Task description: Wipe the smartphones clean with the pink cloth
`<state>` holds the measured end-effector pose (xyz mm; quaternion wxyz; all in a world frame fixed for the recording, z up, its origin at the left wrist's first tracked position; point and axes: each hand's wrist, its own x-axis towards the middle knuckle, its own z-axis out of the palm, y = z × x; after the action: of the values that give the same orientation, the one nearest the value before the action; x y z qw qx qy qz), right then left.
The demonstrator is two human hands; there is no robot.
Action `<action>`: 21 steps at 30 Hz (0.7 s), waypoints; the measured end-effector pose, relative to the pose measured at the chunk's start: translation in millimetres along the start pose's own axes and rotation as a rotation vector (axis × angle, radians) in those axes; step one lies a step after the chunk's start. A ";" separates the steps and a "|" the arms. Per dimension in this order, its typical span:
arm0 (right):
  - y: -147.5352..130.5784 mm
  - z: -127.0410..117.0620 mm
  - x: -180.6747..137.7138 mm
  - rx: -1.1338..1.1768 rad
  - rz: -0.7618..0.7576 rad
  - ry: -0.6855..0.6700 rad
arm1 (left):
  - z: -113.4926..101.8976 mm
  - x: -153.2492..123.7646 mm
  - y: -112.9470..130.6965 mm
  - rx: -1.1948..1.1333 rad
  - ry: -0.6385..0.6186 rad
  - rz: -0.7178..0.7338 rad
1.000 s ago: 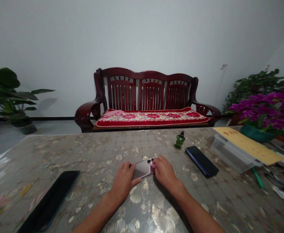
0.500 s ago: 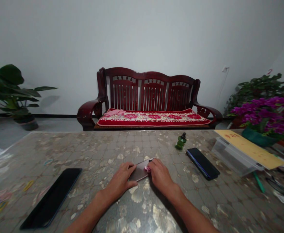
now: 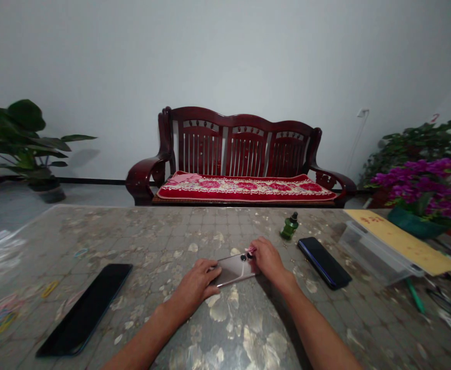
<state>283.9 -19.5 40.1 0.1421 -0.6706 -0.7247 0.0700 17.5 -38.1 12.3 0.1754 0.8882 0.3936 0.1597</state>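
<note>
A pinkish-silver phone (image 3: pixel 233 269) lies face down on the patterned table (image 3: pixel 152 246), its camera lenses showing at the far end. My left hand (image 3: pixel 195 283) rests on the phone's near left edge, fingers curled over it and pressing it down. My right hand (image 3: pixel 266 258) is at the phone's far right corner, fingers pinched on a small pink thing (image 3: pixel 250 250) next to the lenses.
A dark phone (image 3: pixel 324 255) and a small green bottle (image 3: pixel 289 226) lie to the right. A black tablet (image 3: pixel 86 306) lies at the left. A clear plastic box (image 3: pixel 379 248) with a yellow sheet, pens and purple flowers (image 3: pixel 426 185) stand far right. Coloured rubber bands (image 3: pixel 2 316) lie far left.
My right hand has moved from the middle of the phone up to its far right corner with the pink thing, uncovering the lenses. The left hand stays on the phone.
</note>
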 end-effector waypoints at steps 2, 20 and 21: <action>-6.5 2.0 3.0 -0.010 -0.034 -0.019 | -0.2 0.4 -0.8 0.000 0.005 0.010; -68.7 19.3 -6.7 -0.085 -0.234 -0.061 | 5.1 -0.1 1.6 -0.016 0.076 0.040; -71.6 21.6 -8.5 -0.077 -0.257 -0.059 | 5.5 -0.2 1.5 -0.022 0.079 0.040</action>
<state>209.8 -32.5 39.5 0.1029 -0.5746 -0.8108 0.0431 20.7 -40.2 8.0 0.1664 0.8868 0.3805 0.2026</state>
